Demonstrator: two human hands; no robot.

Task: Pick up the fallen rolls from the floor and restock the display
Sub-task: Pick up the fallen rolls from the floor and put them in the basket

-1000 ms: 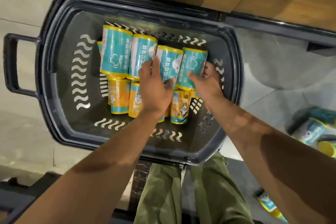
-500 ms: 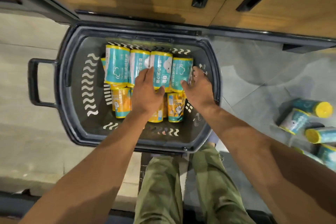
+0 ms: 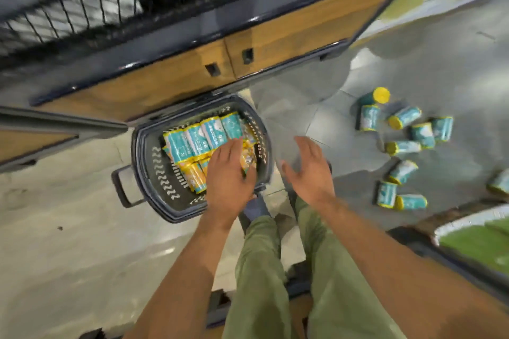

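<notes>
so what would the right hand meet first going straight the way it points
The right hand likely meets bare floor beside the basket first, then the display's wooden cabinet front; depth is unclear.

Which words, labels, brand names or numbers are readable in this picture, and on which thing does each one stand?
No text can be read in this blurred picture.
Teal rolls in the basket: white print on the wrappers, too blurred to read.
Orange rolls under them: print too blurred to read.
Fallen rolls on the floor: print too small and blurred.
Wooden cabinet: no text visible.
</notes>
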